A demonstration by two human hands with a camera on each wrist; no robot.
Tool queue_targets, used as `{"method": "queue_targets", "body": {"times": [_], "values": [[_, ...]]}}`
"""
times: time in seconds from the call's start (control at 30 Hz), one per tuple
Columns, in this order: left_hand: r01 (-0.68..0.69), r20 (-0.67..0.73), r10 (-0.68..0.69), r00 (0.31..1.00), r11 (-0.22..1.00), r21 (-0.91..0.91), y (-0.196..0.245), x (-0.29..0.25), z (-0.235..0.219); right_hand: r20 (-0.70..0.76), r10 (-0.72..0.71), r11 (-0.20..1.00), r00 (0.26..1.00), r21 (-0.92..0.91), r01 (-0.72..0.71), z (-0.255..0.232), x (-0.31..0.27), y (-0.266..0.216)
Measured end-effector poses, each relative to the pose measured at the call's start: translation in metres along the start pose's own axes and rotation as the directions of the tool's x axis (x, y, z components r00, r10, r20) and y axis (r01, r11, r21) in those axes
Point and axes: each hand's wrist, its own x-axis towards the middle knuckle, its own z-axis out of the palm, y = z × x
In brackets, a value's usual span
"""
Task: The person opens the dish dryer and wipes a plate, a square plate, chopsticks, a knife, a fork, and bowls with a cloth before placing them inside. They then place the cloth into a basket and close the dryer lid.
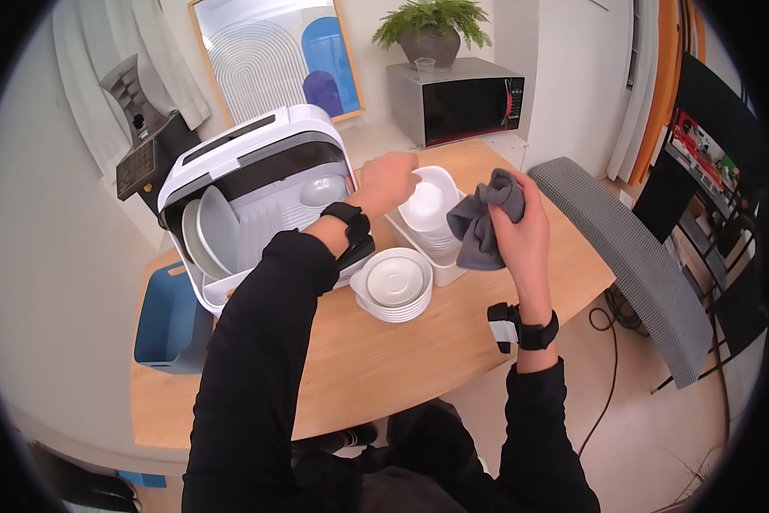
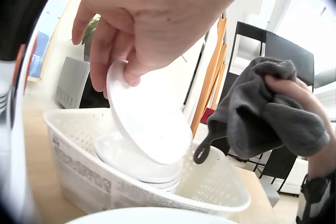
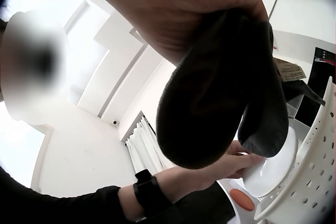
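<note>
The left hand (image 1: 387, 184) pinches a white dish (image 2: 149, 113) by its rim, thumb on one face and fingers behind; the dish hangs tilted over a white perforated basket (image 2: 71, 169) holding a stack of similar dishes (image 2: 134, 155). Whether its lower edge touches that stack cannot be told. The basket stands on the table (image 1: 333, 376) towards the far edge, right of the middle. The right hand (image 1: 524, 224) has its fingers curled around a bunched grey cloth (image 1: 487, 224), held up to the right of the basket and apart from the dish. A stack of bowls (image 1: 395, 284) stands just beside the basket, on the side towards the table's near edge. Findings on handling: the rim grip appears narrow for a smooth, glazed-looking piece, and a deeper hold with the thumb further in would likely steady it. The dish should be kept clear of the basket wall and the stack below, since a knock could chip a rim. The cloth's loose loop (image 2: 202, 153) is best gathered into the palm, lest it snag. Should wiping be intended, the cloth ought to meet a firmly held dish.
</note>
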Motion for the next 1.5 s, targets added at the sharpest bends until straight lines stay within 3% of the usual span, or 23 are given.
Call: {"method": "queue_targets", "body": {"times": [0.07, 0.17, 0.2, 0.27, 0.43, 0.5, 0.57, 0.6, 0.73, 0.83, 0.87, 0.97, 1.1, 1.2, 1.33, 1.43, 1.5], "values": [[-0.001, -0.153, -0.014, 0.988, 0.996, -0.094, -0.005, -0.022, -0.023, -0.015, -0.022, 0.999, 1.000, 0.040, 0.022, 0.013, 0.005, 0.005], [0.059, -0.240, -0.096, 0.966, 0.985, -0.160, -0.022, -0.064, -0.054, -0.075, 0.033, 0.939, 0.997, 0.343, -0.005, 0.038, 0.007, -0.003], [0.007, -0.352, -0.074, 0.933, 0.982, -0.189, -0.034, -0.081, -0.056, -0.069, 0.041, 0.926, 0.997, 0.378, -0.012, 0.049, 0.006, -0.005], [-0.004, -0.446, -0.098, 0.890, 0.975, -0.222, -0.053, -0.120, -0.066, -0.040, 0.024, 0.879, 0.999, 0.476, -0.002, 0.070, -0.004, -0.029], [0.113, -0.558, -0.276, 0.782, 0.945, -0.308, -0.091, -0.205, -0.093, 0.146, -0.035, 0.753, 0.989, 0.655, -0.070, 0.135, -0.042, -0.086], [0.123, -0.602, -0.312, 0.735, 0.935, -0.334, -0.107, -0.226, -0.099, 0.247, -0.131, 0.760, 0.960, 0.647, -0.063, 0.164, -0.057, -0.095], [0.125, -0.659, -0.305, 0.688, 0.944, -0.306, -0.125, -0.238, -0.101, 0.357, -0.234, 0.796, 0.905, 0.604, -0.033, 0.191, -0.070, -0.102], [0.124, -0.684, -0.299, 0.665, 0.948, -0.294, -0.132, -0.242, -0.102, 0.438, -0.253, 0.767, 0.863, 0.634, -0.097, 0.200, -0.079, -0.111], [0.235, -0.734, -0.282, 0.618, 0.957, -0.169, -0.149, -0.256, -0.104, 0.588, -0.371, 0.837, 0.719, 0.548, -0.016, 0.224, -0.099, -0.136], [0.316, -0.742, -0.273, 0.612, 0.945, -0.087, -0.160, -0.262, -0.112, 0.744, -0.395, 0.721, 0.539, 0.615, -0.321, 0.231, -0.099, -0.137], [0.322, -0.740, -0.291, 0.606, 0.941, -0.106, -0.163, -0.264, -0.114, 0.837, -0.368, 0.627, 0.405, 0.545, -0.556, 0.229, -0.092, -0.137], [0.331, -0.728, -0.333, 0.599, 0.931, -0.153, -0.167, -0.268, -0.120, 0.802, -0.497, 0.614, 0.332, 0.595, -0.518, 0.220, -0.084, -0.140], [0.335, -0.733, -0.329, 0.595, 0.931, -0.146, -0.160, -0.265, -0.120, 0.759, -0.503, 0.775, 0.413, 0.608, -0.175, 0.225, -0.086, -0.137], [0.246, -0.731, -0.253, 0.633, 0.962, -0.120, -0.155, -0.263, -0.118, 0.750, -0.342, 0.777, 0.566, 0.564, -0.278, 0.235, -0.092, -0.131], [0.162, -0.694, -0.132, 0.708, 0.986, -0.023, -0.146, -0.263, -0.116, 0.700, -0.216, 0.848, 0.681, 0.481, -0.225, 0.243, -0.091, -0.126], [0.077, -0.762, -0.077, 0.643, 0.996, -0.036, -0.147, -0.256, -0.114, 0.576, -0.196, 0.854, 0.794, 0.498, -0.151, 0.245, -0.094, -0.130], [-0.004, -0.784, -0.178, 0.595, 0.974, -0.224, -0.146, -0.250, -0.107, 0.480, -0.169, 0.848, 0.861, 0.516, -0.121, 0.244, -0.093, -0.131]]}}
